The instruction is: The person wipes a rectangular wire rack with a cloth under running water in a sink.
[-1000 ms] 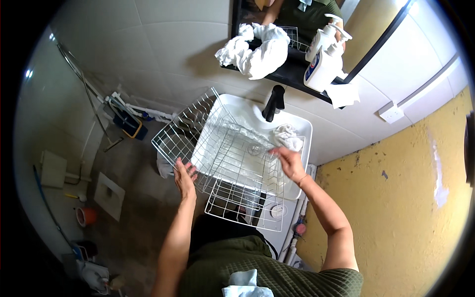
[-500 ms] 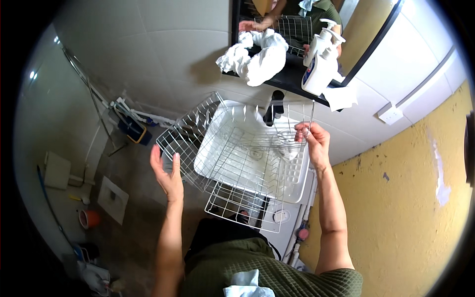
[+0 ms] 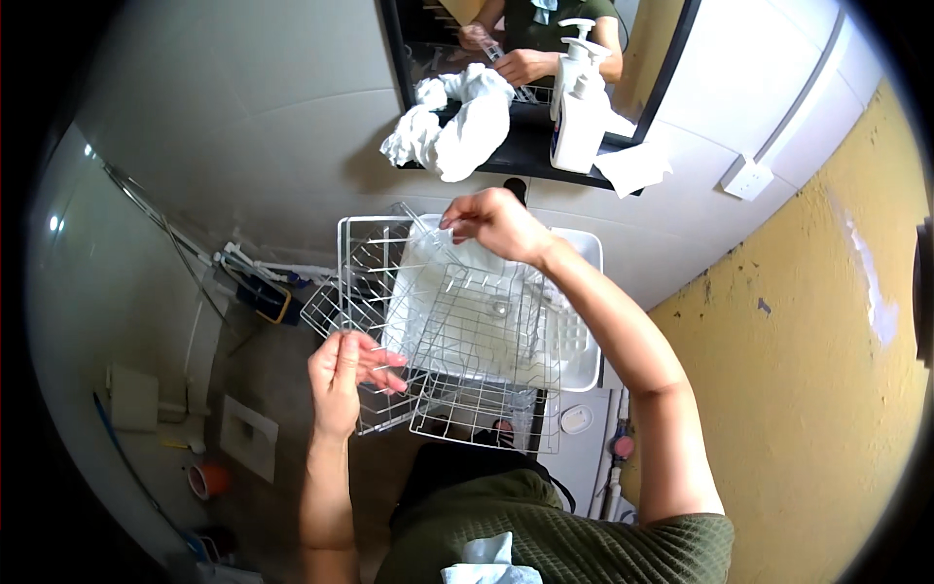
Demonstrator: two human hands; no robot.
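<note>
Silver wire dish racks overlap above a white basin (image 3: 590, 331). One wire rack (image 3: 375, 222) stands tilted at the left, partly over the basin's left side; a flatter wire rack (image 3: 457, 336) lies across the basin and past its near edge. My left hand (image 3: 336, 384) is at the tilted rack's left wire, its thumb and index finger closed at the wire and its other fingers stretched toward the bars. My right hand (image 3: 501, 224) bends over the basin's far edge, fingertips curled down beside a clear strip (image 3: 428, 234); whatever they pinch is hidden.
Behind the basin, a black-framed mirror shelf (image 3: 530, 170) holds crumpled white cloth (image 3: 457, 122) and white pump bottles (image 3: 581, 122). A yellow wall (image 3: 778, 370) rises on the right. Pipes, a dustpan (image 3: 268, 297) and an orange pot (image 3: 207, 481) sit at the left.
My right hand has left the rack's right corner and swung left over the basin. My left hand has moved down and inward to the rack, which has turned and tilted.
</note>
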